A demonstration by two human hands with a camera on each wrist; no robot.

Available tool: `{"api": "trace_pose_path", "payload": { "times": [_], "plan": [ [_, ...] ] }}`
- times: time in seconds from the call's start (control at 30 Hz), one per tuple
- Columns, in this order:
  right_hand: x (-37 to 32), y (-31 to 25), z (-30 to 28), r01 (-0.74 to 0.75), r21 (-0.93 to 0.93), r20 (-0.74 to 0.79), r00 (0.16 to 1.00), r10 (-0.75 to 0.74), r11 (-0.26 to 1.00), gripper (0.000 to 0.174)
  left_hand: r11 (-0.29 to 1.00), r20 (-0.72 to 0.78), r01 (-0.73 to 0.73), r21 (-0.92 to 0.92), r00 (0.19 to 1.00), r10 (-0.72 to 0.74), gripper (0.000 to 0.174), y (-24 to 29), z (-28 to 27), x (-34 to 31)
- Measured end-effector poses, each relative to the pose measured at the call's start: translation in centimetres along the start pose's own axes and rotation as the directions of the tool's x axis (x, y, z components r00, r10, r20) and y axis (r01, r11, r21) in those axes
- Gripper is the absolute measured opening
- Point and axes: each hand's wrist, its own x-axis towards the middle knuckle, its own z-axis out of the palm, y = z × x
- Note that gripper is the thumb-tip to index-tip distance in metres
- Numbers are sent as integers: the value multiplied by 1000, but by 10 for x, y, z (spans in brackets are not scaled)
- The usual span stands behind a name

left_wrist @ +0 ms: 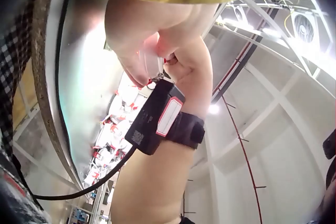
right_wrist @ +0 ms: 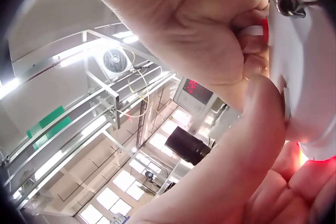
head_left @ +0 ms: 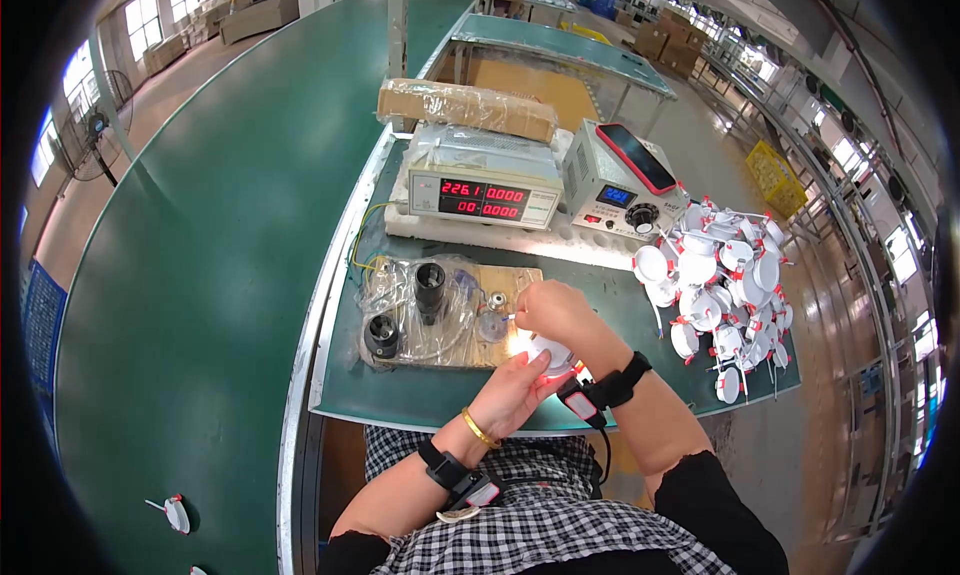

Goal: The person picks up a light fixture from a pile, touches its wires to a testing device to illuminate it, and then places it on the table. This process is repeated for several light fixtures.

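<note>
A white round downlight (head_left: 550, 355) with metal spring clips rests in my left hand (head_left: 512, 387), thumb against its housing and fingers beneath it. Bright light glows from its lower side in the right wrist view, reddening the fingers. Above it, my right hand (head_left: 562, 313) has its fingers curled around a short white lead (right_wrist: 254, 30) with a red part beside the housing. The lead's tip reaches toward a clear round piece (head_left: 492, 326) on the wooden board (head_left: 470, 353). In the left wrist view, the left hand and right forearm hide most of the downlight.
Two black lamp sockets (head_left: 430, 285) stand on the plastic-wrapped board. Behind are a power meter (head_left: 485, 195) with red digits and a dial-fitted supply box (head_left: 612, 197) carrying a red-cased phone (head_left: 637, 158). Many white downlights (head_left: 705, 310) are heaped at the right. A long green table (head_left: 200, 235) extends left.
</note>
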Motion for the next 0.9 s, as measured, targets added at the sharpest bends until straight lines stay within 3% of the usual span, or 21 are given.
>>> {"api": "trace_pose_path", "payload": {
  "times": [0.9],
  "plan": [
    [-2, -2, 1, 13, -60, -14, 1000, -14, 998, 21, 999, 51, 28, 30, 998, -29, 36, -1, -7, 3]
  ]
}}
